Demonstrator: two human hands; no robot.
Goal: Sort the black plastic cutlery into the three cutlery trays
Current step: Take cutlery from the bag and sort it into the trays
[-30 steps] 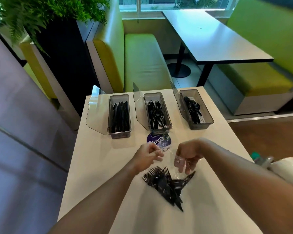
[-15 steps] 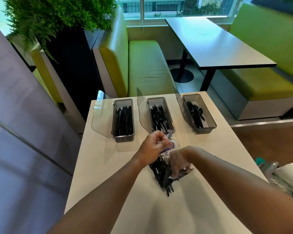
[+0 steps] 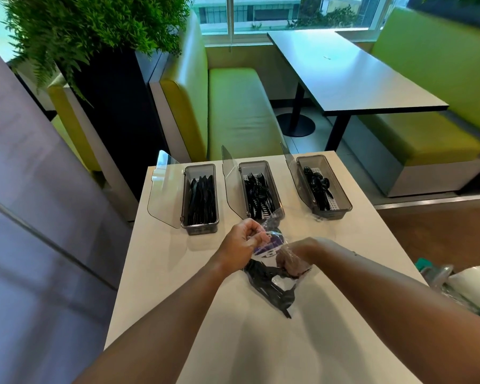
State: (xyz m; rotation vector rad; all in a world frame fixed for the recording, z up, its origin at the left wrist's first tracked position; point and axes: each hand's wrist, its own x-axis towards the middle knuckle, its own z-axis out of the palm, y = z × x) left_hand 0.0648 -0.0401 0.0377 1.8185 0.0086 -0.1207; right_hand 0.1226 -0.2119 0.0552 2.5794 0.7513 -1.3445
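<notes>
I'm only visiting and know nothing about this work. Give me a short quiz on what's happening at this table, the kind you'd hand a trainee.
1. True or false: the left tray holds spoons.
2. Where is the right hand? A) inside the clear bag; B) lying on top of it; C) well away from it.
3. Fill in: the middle tray holds ___.

Key: 1 false, it holds knives; 2 A; 3 forks.
</notes>
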